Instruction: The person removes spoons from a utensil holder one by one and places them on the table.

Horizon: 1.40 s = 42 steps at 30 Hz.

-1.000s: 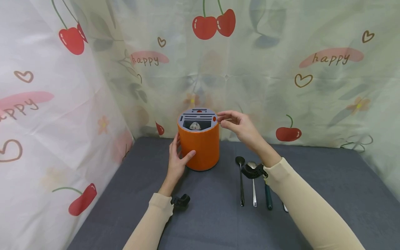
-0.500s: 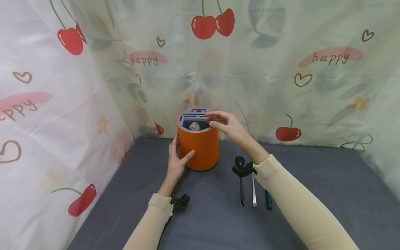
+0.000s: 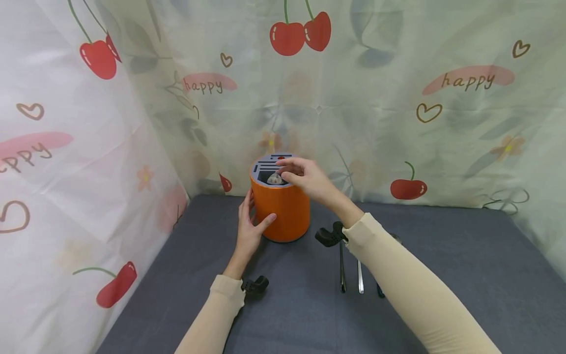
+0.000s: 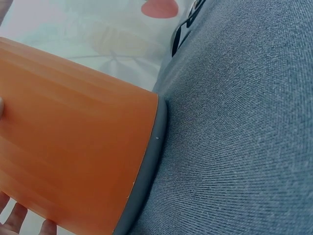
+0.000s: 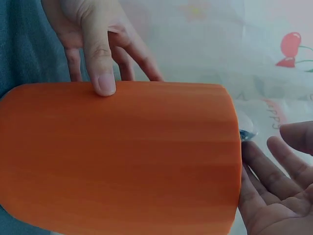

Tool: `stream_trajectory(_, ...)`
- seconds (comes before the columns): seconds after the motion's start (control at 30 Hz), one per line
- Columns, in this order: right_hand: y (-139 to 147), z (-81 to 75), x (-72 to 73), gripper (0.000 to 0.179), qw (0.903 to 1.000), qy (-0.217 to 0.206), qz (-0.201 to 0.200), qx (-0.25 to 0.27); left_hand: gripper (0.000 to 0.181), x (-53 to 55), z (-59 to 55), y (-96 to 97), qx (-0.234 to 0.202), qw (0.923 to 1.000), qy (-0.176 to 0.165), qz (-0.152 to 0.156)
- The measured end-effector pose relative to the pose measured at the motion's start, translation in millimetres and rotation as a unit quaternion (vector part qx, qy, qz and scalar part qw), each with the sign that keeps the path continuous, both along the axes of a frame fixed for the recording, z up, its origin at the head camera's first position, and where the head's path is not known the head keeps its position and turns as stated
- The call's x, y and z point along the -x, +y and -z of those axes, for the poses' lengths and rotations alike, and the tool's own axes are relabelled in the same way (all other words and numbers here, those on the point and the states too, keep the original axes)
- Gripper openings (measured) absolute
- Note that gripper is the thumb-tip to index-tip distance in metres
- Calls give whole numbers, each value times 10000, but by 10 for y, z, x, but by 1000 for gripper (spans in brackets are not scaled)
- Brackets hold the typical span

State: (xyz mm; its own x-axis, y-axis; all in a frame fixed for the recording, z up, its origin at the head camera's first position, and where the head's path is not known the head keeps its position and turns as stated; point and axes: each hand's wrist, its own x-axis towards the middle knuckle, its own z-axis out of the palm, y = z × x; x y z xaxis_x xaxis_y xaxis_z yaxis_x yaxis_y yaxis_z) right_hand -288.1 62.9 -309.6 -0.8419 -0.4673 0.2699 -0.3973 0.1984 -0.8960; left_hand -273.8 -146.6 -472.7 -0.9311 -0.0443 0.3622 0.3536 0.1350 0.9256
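An orange cylindrical knife holder (image 3: 285, 209) with a grey slotted top stands upright. My left hand (image 3: 250, 231) holds its left side, thumb across the front and fingers round the back. A rounded, shiny spoon head (image 3: 275, 179) shows in the large front opening. My right hand (image 3: 305, 176) hovers over the top with bent fingers, close to the spoon head. In the right wrist view its thumb (image 5: 299, 136) stands apart from the fingers, which are right at the holder's rim. Fingertips of the left hand (image 4: 17, 218) show along the orange wall in the left wrist view.
Right of the holder, partly under the right forearm, lie a black handle (image 3: 342, 275), a silver handle (image 3: 360, 279) and a dark handle (image 3: 380, 291). A metal utensil head (image 3: 395, 238) shows beyond the sleeve. A patterned curtain (image 3: 376, 142) hangs behind the grey tablecloth (image 3: 296, 305).
My right hand has moved left from the holder's right rim to over its front opening, and the forearm covers more of the utensils. The left hand and holder have stayed in place.
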Motion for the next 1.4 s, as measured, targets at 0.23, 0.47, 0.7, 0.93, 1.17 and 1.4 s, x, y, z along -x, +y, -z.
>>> stream_trajectory(0.23,-90,-16,-5,38,9991,135,99,-402,91,-12,-11,-2,-31,10000,39,60)
stream_trajectory(0.47,-128,-7,-11,33,9965,280,228,-747,92,-2,-10,-9,-117,9998,1,129)
stream_trajectory(0.7,-157,6,-9,29,9956,387,458,-718,94,4,-37,-4,-134,9998,-103,128)
stream_trajectory(0.93,-177,-21,-12,29,9967,320,689,-288,91,-6,-10,-2,-44,10000,3,53)
stream_trajectory(1.17,-186,-82,-44,34,9967,227,779,-27,91,-13,-17,5,20,10000,-9,4)
stream_trajectory(1.4,-187,-115,-40,36,9956,172,755,523,91,-14,-15,2,41,10000,20,-14)
